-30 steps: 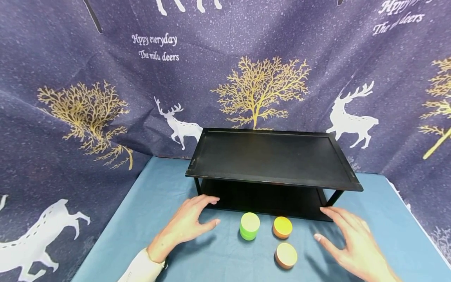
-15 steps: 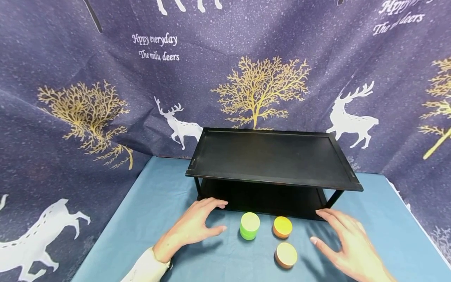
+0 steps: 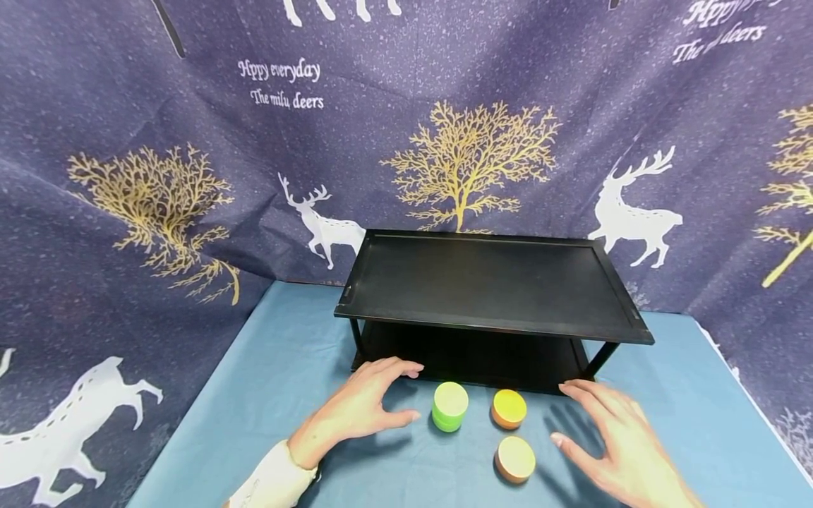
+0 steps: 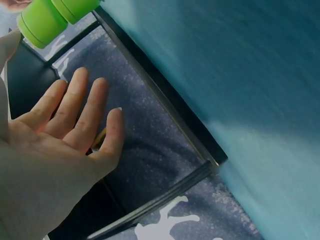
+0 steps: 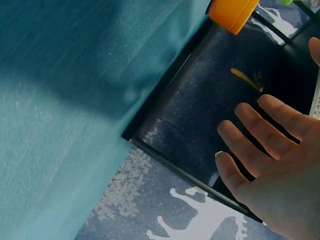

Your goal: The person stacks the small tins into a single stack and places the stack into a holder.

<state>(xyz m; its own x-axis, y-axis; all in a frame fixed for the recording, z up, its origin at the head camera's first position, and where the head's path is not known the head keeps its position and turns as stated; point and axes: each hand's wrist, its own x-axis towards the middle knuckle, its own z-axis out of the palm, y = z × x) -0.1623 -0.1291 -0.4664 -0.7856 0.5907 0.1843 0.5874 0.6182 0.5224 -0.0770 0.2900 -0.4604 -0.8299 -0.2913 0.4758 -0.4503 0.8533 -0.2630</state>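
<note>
My left hand (image 3: 363, 403) hovers over the blue cloth, fingers spread and relaxed, holding nothing. Just right of its thumb and fingertips stands a small green cylinder (image 3: 449, 408) with a groove round its side. On the other side, my right hand (image 3: 619, 441) is held out with loose fingers and no object in it. Between the cylinder and that hand lie two short orange discs: one with a yellow-orange top (image 3: 509, 409) near the shelf, and a paler-topped one (image 3: 515, 460) closer to me. In the wrist views, the left palm (image 4: 55, 145) and right palm (image 5: 280, 165) are bare.
A black two-level shelf (image 3: 489, 286) stands behind the pieces, its lower board partly in shadow. Blue cloth (image 3: 286, 339) covers the table. A dark curtain (image 3: 406, 141) printed with trees and deer hangs close behind and along both sides.
My left hand has moved right toward the green cylinder. My right hand has shifted a little left toward the orange discs. The pieces and shelf have stayed put.
</note>
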